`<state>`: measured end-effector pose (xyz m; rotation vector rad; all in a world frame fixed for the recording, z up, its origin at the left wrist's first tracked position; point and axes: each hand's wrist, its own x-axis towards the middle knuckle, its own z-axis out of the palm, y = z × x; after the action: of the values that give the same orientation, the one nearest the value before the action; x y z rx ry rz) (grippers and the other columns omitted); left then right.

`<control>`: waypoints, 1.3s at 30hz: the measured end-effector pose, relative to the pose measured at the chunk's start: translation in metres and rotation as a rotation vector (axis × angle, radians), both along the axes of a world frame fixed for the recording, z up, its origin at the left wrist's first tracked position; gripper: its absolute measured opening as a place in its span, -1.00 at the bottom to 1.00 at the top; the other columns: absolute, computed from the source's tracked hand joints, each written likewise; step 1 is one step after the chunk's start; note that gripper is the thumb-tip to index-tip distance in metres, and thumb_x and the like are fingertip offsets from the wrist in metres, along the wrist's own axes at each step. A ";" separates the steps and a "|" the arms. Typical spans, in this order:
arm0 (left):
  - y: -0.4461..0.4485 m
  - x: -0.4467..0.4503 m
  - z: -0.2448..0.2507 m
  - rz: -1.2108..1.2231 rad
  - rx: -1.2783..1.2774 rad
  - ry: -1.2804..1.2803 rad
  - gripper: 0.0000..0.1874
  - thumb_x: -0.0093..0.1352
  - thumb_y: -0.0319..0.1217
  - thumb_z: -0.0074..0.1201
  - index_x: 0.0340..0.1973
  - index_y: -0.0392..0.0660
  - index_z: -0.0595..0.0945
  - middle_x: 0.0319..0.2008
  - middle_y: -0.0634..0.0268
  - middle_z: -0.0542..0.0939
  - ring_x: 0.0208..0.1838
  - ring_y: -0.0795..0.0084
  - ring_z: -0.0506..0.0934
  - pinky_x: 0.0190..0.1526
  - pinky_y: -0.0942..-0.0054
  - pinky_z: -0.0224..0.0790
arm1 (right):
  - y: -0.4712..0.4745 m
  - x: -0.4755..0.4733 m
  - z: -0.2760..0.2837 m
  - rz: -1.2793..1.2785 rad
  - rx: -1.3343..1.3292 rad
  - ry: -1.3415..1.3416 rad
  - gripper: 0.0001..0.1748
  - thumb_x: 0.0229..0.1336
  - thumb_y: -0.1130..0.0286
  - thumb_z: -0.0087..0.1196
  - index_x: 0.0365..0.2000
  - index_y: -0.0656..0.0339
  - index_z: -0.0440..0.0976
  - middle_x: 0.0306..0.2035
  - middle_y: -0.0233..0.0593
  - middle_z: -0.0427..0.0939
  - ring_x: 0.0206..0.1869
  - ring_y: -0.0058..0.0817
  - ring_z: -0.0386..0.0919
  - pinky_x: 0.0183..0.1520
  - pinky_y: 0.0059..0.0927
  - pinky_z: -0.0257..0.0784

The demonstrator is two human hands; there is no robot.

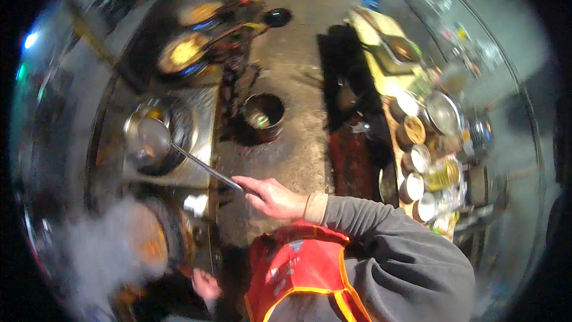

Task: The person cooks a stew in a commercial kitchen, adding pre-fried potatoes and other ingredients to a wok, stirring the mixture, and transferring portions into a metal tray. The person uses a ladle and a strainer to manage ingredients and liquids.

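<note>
My right hand (275, 199) grips the handle end of a long metal ladle (201, 164). Its broad bowl lies over a round metal basin (193, 132) set into the steel counter at left. Some yellowish stuff shows in a bowl behind the ladle. Low in the view, my left hand (206, 284) is beside a steaming wok (152, 237) with orange-brown food in it. Its fingers look closed around the wok's handle, though blur hides the exact hold. Steam covers much of the wok's left side.
Several pans on burners, one pan (183, 53) with yellow food and blue flame beneath, stand at upper left. A dark pot (263, 116) is on the floor side of the counter. At right, a table carries several seasoning containers (413, 129) and a metal tray (400, 51).
</note>
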<state>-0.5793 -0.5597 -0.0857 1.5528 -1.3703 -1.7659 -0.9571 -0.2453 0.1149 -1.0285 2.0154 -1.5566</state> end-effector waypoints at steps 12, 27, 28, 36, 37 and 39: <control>0.177 -0.212 -0.093 -0.649 0.209 -0.130 -0.85 0.54 -0.41 0.08 -0.32 -0.04 0.52 -0.51 0.37 0.46 -0.59 0.45 0.43 -0.55 0.47 0.33 | 0.325 -0.100 -0.013 -0.727 -0.207 -0.775 -0.75 0.56 0.33 -0.08 0.08 0.15 0.50 -0.38 -0.46 0.53 -0.47 -0.69 0.46 -0.46 -0.53 0.43; 0.499 -0.900 0.110 -1.595 -1.159 0.461 -0.48 0.38 -0.40 0.29 0.23 -0.27 0.53 0.18 -0.05 0.56 0.27 -0.03 0.56 0.33 0.13 0.42 | 0.482 -0.207 -0.042 -1.524 -0.274 -0.680 -0.82 0.43 0.36 0.20 -0.23 0.16 0.40 -0.52 -0.50 0.43 -0.59 -0.71 0.38 -0.56 -0.53 0.31; 0.538 -0.953 0.124 -1.641 -1.255 0.515 -0.43 0.37 -0.41 0.30 0.27 -0.26 0.52 0.25 -0.09 0.53 0.34 -0.10 0.49 0.40 0.09 0.36 | 0.487 -0.225 -0.048 -1.576 -0.267 -0.592 -0.81 0.41 0.39 0.22 -0.24 0.16 0.39 -0.51 -0.50 0.43 -0.59 -0.72 0.37 -0.57 -0.53 0.30; 0.824 -1.307 0.164 -2.168 -1.666 0.555 -0.42 0.46 -0.07 0.23 0.17 -0.32 0.62 0.02 -0.11 0.68 0.20 -0.12 0.59 0.33 0.00 0.37 | 0.504 -0.404 -0.059 -1.948 -0.320 -0.640 -0.81 0.46 0.44 0.17 -0.25 0.11 0.33 -0.52 -0.54 0.37 -0.62 -0.75 0.30 -0.59 -0.60 0.22; 0.844 -1.331 0.156 -2.340 -1.586 0.196 -0.40 0.53 0.01 0.16 0.16 -0.32 0.63 -0.02 -0.07 0.72 0.15 -0.07 0.63 0.33 0.00 0.38 | 0.507 -0.422 -0.057 -1.972 -0.321 -0.640 -0.81 0.49 0.44 0.14 -0.25 0.09 0.32 -0.54 -0.55 0.35 -0.64 -0.75 0.28 -0.60 -0.61 0.21; 0.863 -1.362 0.132 -2.812 -0.939 -0.484 -0.40 0.60 0.10 0.04 -0.04 -0.29 0.70 -0.27 0.06 0.74 -0.15 0.11 0.69 0.09 0.10 0.54 | 0.514 -0.451 -0.053 -2.020 -0.318 -0.627 -0.82 0.51 0.43 0.13 -0.24 0.09 0.32 -0.53 -0.55 0.35 -0.63 -0.75 0.29 -0.59 -0.61 0.22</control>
<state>-1.9415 0.3028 0.0459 0.9366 1.9156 -0.0126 -1.4078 0.2683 0.0620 1.9863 1.9509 -2.2877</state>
